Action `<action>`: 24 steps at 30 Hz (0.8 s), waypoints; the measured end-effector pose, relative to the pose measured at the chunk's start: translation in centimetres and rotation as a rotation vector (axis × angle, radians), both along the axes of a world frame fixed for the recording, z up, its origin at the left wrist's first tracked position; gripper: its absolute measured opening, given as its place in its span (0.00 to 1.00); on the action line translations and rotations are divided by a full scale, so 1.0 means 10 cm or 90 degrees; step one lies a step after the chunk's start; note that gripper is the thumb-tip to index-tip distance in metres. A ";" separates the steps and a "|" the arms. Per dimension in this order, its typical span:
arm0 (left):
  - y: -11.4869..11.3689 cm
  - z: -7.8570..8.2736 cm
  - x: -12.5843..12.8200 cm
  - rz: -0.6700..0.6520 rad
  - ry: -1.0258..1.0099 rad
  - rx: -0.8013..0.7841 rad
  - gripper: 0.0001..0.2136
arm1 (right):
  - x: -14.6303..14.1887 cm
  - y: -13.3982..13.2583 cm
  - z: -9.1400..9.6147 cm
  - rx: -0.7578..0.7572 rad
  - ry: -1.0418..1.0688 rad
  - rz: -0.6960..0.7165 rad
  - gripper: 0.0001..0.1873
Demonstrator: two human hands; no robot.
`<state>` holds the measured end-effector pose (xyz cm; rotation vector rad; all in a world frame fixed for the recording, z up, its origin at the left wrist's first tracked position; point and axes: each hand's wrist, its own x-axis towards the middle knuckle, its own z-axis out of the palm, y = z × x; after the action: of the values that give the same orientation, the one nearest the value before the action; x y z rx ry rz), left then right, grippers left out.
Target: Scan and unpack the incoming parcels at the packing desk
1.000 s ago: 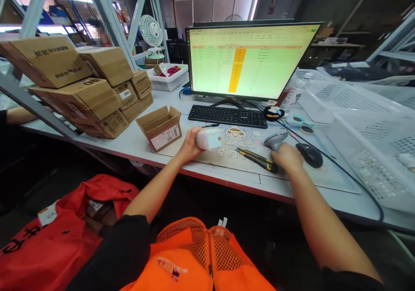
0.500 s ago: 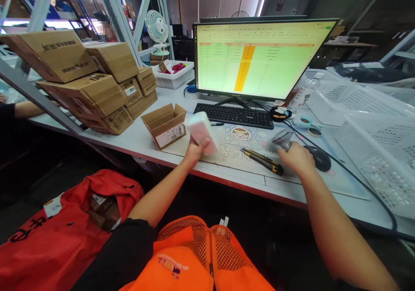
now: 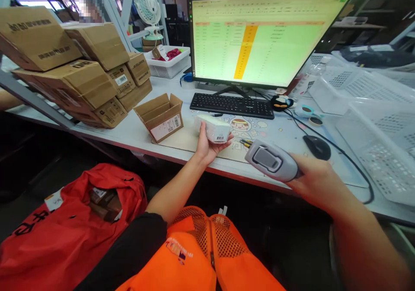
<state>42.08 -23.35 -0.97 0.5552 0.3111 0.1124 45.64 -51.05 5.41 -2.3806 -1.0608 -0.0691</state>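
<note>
My left hand [image 3: 209,148] is closed around a small pale box [image 3: 218,132] in clear wrap, its barcode side turned toward the right. My right hand [image 3: 313,176] grips a grey barcode scanner [image 3: 274,160], whose head points left toward the box. Part of a yellow-and-black utility knife [image 3: 246,143] shows on the mat behind the scanner; the rest is hidden. Left of my left hand, an open cardboard box [image 3: 165,124] with a barcode label stands on the table.
Stacked cartons [image 3: 74,83] fill the table's left side. A monitor [image 3: 269,40], keyboard [image 3: 231,105] and mouse [image 3: 317,147] stand ahead. White plastic baskets [image 3: 382,131] are at the right. On the floor lies a red bag [image 3: 74,235] with boxes inside.
My right hand has lifted the scanner off the mat area and brought it nearer. My left hand has moved right and turned the small box so that its barcode shows.
</note>
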 end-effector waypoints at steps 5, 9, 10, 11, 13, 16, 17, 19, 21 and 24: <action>-0.11 0.02 0.06 -0.014 0.018 0.005 0.42 | -0.11 0.13 0.03 -0.062 0.038 0.044 0.18; -0.13 0.00 0.05 -0.013 0.050 0.000 0.40 | -0.09 0.17 0.00 -0.052 0.015 0.064 0.15; -0.13 -0.01 0.05 -0.008 0.046 0.003 0.39 | -0.08 0.18 0.00 -0.052 0.008 0.065 0.14; -0.13 -0.03 0.05 -0.002 0.039 0.007 0.38 | -0.07 0.18 -0.01 -0.055 0.001 0.063 0.13; -0.11 -0.08 0.05 0.006 0.032 0.012 0.37 | -0.03 0.19 -0.04 -0.058 -0.013 0.056 0.12; -0.05 -0.18 0.09 0.011 0.036 0.042 0.35 | 0.13 0.18 -0.11 -0.064 -0.030 0.018 0.12; -0.01 -0.22 0.11 0.022 0.043 0.083 0.35 | 0.21 0.17 -0.14 -0.072 -0.033 -0.008 0.13; 0.08 -0.30 0.16 0.078 0.065 0.212 0.32 | 0.43 0.14 -0.25 -0.103 -0.044 -0.083 0.18; 0.19 -0.36 0.19 0.155 0.081 0.346 0.29 | 0.66 0.11 -0.38 -0.159 -0.052 -0.169 0.25; 0.38 -0.40 0.22 0.220 0.083 0.452 0.31 | 0.94 0.08 -0.56 -0.238 -0.058 -0.268 0.33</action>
<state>44.30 -19.53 -4.93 1.2118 0.4958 0.5347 55.00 -50.29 -0.20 -2.9343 -0.6345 -0.1411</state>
